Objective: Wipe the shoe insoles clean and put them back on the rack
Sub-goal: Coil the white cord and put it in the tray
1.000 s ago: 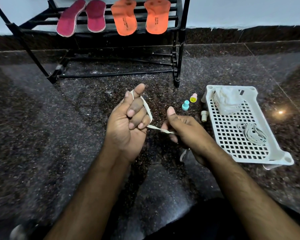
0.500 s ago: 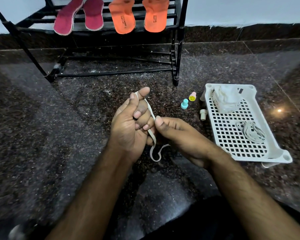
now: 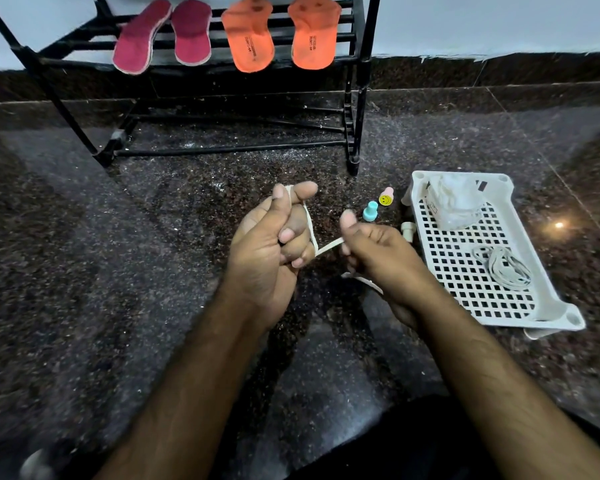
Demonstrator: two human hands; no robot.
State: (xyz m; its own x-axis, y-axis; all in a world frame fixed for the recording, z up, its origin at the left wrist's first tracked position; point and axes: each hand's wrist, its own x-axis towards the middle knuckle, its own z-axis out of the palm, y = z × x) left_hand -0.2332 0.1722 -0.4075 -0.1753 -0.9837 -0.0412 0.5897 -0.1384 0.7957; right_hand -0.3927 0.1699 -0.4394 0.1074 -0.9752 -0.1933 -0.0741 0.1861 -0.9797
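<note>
Down on the dark speckled floor (image 3: 84, 271), both hands work a thin white band (image 3: 329, 247). The left hand (image 3: 271, 251) has its fingers curled with the band looped over the tip of the forefinger and running down past the folded knuckles. The right hand (image 3: 378, 258) pinches the other end between thumb and fingers, so the band stretches taut between the two hands; a loose tail of it shows under the right wrist.

At the far edge of the floor, against the wall, stands a black rack (image 3: 357, 98). On its upper shelf lie four insoles, heels hanging over the front bar: two red insoles (image 3: 167, 36) toward the left end and two orange insoles (image 3: 278, 36) toward the right end.

Right of the hands sits a white perforated tray (image 3: 548, 306). In its far end lies a crumpled clear bag (image 3: 454, 202); nearer its middle lies a bundle of bands (image 3: 503, 268). Just beside the tray's left rim stand three small stamps on the floor: a pink one with a yellow smiley face (image 3: 386, 197), a blue one (image 3: 371, 211) and a cream one (image 3: 407, 230), the last partly hidden behind the right hand.
</note>
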